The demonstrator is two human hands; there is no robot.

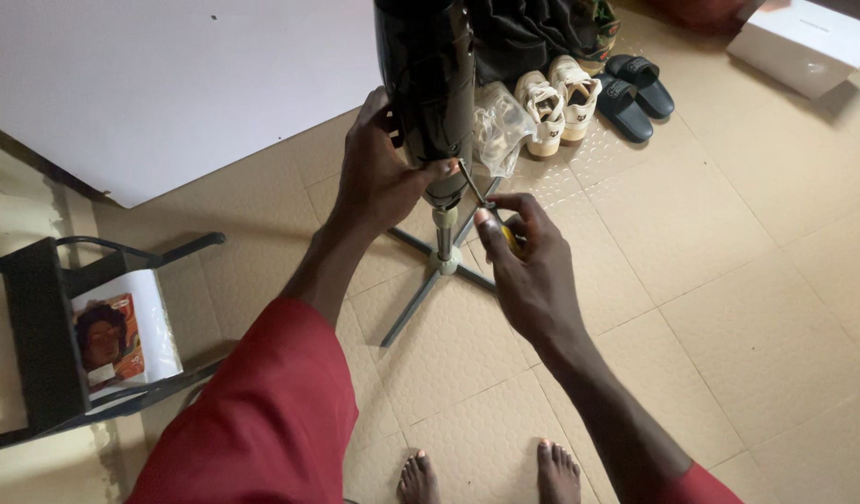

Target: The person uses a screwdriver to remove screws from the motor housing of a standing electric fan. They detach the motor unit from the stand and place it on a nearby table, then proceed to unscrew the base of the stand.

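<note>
Where beige floor tiles (pixel 728 308) spread, shoes (pixel 560 98) wait.

The fan stand (pixel 439 266) rises at the centre of the floor, its motor housing (pixel 425 79) on top. At one o'clock lie the sneakers (pixel 560 98), the slippers (pixel 635 93) beyond them. At nine o'clock sits the chair (pixel 47 345), a book (pixel 122 336) on it.

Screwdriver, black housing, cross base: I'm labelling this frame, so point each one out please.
screwdriver (pixel 471 183): head view, on its metal shaft.
black housing (pixel 425 65): head view, on its glossy side.
cross base (pixel 413 307): head view, on the near leg.
</note>
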